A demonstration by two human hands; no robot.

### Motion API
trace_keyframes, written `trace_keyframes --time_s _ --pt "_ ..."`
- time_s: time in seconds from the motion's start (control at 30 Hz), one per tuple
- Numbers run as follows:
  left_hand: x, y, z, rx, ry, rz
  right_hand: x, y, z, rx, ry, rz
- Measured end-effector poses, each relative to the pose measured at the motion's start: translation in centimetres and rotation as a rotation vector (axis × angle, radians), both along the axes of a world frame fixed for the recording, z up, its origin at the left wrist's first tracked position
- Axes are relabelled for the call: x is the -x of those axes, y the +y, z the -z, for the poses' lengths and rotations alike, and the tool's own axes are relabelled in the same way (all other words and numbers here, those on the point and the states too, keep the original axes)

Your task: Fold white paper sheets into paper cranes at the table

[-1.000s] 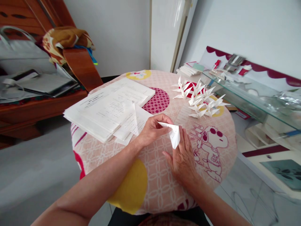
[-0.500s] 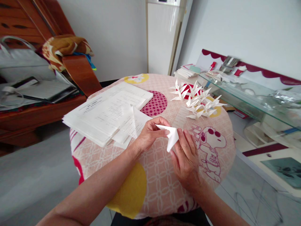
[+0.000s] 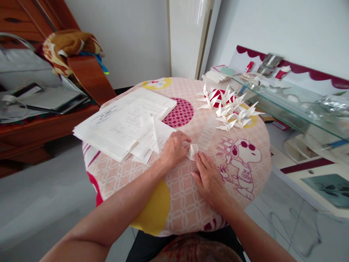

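A small folded piece of white paper (image 3: pixel 193 150) rests low on the tablecloth between both hands, its upper part raised in a small curved flap. At its left edge, my left hand (image 3: pixel 176 148) has curled fingers closed on the paper; the thumb is hidden. My right hand (image 3: pixel 209 176) lies nearly flat, fingers stretched out, with its fingertips touching the paper's lower right side. Several white folded paper cranes (image 3: pixel 227 105) stand grouped at the back right of the table. A loose paper piece with a raised fold (image 3: pixel 155 136) lies left of my left hand.
Stacked printed sheets (image 3: pixel 117 116) cover the table's left side. The round table wears a patterned cloth (image 3: pixel 180 203). A glass shelf (image 3: pixel 294 112) with small items adjoins on the right. A wooden bench (image 3: pixel 87 78) with a bag and cloth stands left.
The folded paper has come down from between my raised hands onto the table, and its pointed ends no longer show. My right hand has flattened; my left has turned palm down.
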State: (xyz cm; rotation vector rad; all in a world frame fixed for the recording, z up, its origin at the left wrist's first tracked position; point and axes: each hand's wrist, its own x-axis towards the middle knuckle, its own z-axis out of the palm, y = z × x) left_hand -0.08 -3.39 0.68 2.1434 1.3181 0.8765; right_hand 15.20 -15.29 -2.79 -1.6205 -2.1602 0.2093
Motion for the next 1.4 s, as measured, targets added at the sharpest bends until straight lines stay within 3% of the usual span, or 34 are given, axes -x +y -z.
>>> trace_keyframes --time_s 0.07,0.2,0.27,0.37,0.53,0.83,1.07,1.4 --pt "0.5 -0.1 -0.4 -0.013 -0.062 0.037 0.1 -0.1 0.1 0.004 0.003 0.008" --pt "0.5 -1.3 -0.9 0.18 -0.124 0.177 0.2 -0.1 0.1 -0.005 0.014 0.011" --pt "-0.1 -2.0 -0.6 0.162 -0.001 0.115 0.3 0.0 0.2 -0.008 0.013 0.005" --pt "-1.3 -2.5 0.0 0.082 0.17 -0.092 0.4 0.1 0.1 -0.013 0.014 -0.001" --pt "-2.8 -2.3 0.6 0.04 0.275 -0.207 0.7 0.3 -0.1 -0.01 0.015 0.013" --pt "-4.4 -3.1 1.8 -0.076 0.19 -0.411 0.8 0.5 0.3 -0.09 -0.042 -0.001" --pt "-5.1 -3.2 1.6 -0.024 0.218 -0.491 1.0 0.7 0.4 -0.085 0.008 0.0" --pt "-5.4 -3.4 1.4 -0.022 0.214 -0.498 1.1 0.8 0.6 -0.104 -0.039 0.005"
